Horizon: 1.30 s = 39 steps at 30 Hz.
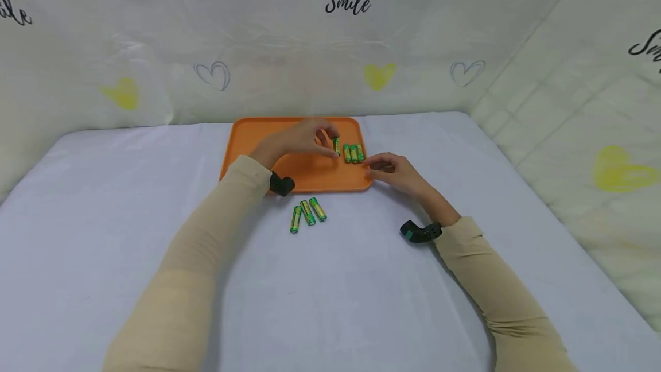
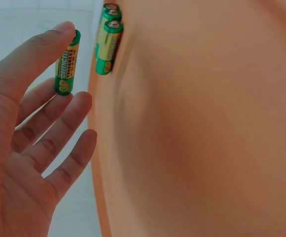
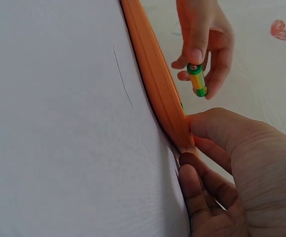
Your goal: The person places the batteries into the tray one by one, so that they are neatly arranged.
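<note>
My left hand (image 1: 304,138) is over the right half of the orange tray (image 1: 294,179). Between thumb and fingertips it pinches a green and gold battery (image 2: 67,64), held upright above the tray. Just right of it, three similar batteries (image 1: 354,154) lie side by side on the tray; the left wrist view shows part of that row (image 2: 109,47). My right hand (image 1: 395,172) grips the tray's right rim, thumb at the top and fingers along the outer side, as the right wrist view shows.
Three more green batteries (image 1: 307,213) lie on the white tablecloth (image 1: 330,291) in front of the tray. A pale printed curtain (image 1: 289,45) hangs behind the table. Both wrists wear black bands, such as the right band (image 1: 420,232).
</note>
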Available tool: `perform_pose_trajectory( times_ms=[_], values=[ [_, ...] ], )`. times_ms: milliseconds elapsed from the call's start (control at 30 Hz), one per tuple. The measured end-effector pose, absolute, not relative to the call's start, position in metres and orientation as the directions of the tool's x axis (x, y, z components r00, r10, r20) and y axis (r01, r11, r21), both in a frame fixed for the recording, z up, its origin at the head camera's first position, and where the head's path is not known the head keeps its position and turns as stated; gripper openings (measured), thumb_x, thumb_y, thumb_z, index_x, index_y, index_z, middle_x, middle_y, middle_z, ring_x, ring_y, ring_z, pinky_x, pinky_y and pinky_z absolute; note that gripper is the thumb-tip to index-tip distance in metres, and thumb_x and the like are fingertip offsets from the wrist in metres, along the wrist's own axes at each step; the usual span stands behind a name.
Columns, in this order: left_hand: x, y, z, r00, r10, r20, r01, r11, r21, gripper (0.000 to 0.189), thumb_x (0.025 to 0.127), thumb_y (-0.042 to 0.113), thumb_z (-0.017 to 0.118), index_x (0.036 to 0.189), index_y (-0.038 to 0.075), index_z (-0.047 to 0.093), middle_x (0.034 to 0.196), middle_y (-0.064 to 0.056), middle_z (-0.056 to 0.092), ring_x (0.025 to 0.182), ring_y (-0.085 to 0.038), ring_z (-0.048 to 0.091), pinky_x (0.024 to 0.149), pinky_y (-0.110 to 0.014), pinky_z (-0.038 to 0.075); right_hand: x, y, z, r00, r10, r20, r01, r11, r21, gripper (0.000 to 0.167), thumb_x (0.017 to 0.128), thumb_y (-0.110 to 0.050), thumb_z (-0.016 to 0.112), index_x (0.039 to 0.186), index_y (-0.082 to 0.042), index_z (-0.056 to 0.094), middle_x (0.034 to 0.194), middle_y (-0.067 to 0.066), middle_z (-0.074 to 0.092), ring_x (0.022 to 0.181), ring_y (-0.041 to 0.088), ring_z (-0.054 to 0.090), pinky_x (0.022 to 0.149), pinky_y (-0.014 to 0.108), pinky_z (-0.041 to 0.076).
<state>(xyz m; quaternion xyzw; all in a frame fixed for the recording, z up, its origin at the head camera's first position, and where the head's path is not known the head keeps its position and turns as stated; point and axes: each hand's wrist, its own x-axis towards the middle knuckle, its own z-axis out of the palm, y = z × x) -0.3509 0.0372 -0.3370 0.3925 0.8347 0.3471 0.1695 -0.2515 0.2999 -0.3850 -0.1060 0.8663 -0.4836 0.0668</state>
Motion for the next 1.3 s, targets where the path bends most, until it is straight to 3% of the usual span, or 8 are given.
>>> perform_pose_trajectory(
  times_ms=[433, 733, 1300],
  values=[
    [-0.357, 0.046, -0.351, -0.644, 0.763, -0.053, 0.532, 0.496, 0.686, 0.054, 0.086, 0.028, 0.076, 0.130, 0.003, 0.056, 0.126, -0.007, 0.057, 0.107, -0.022, 0.058, 0.094, -0.033, 0.048, -0.251, 0.295, -0.384, -0.965, -0.263, -0.015, -0.123, 0.502, -0.856, 0.036, 0.095, -0.016, 0.065, 0.127, -0.001, 0.061, 0.125, 0.019, 0.060, 0.116, 0.029, 0.053, 0.103, 0.045, 0.041],
    [-0.357, 0.053, -0.350, -0.645, 0.759, -0.089, 0.527, 0.526, 0.668, 0.052, 0.088, 0.026, 0.074, 0.132, 0.003, 0.055, 0.129, -0.009, 0.057, 0.111, -0.024, 0.057, 0.096, -0.033, 0.047, -0.253, 0.298, -0.386, -0.964, -0.265, -0.004, -0.137, 0.513, -0.847, 0.034, 0.095, -0.017, 0.065, 0.126, -0.003, 0.062, 0.122, 0.016, 0.061, 0.111, 0.025, 0.054, 0.099, 0.040, 0.043],
    [-0.358, 0.063, -0.354, -0.655, 0.743, -0.137, 0.484, 0.552, 0.680, 0.054, 0.089, 0.027, 0.074, 0.133, 0.003, 0.055, 0.125, -0.010, 0.058, 0.111, -0.022, 0.055, 0.099, -0.032, 0.045, -0.250, 0.300, -0.384, -0.965, -0.262, -0.012, -0.124, 0.496, -0.859, 0.037, 0.095, -0.015, 0.064, 0.128, 0.001, 0.059, 0.126, 0.019, 0.059, 0.115, 0.028, 0.052, 0.103, 0.043, 0.041]
  ],
)
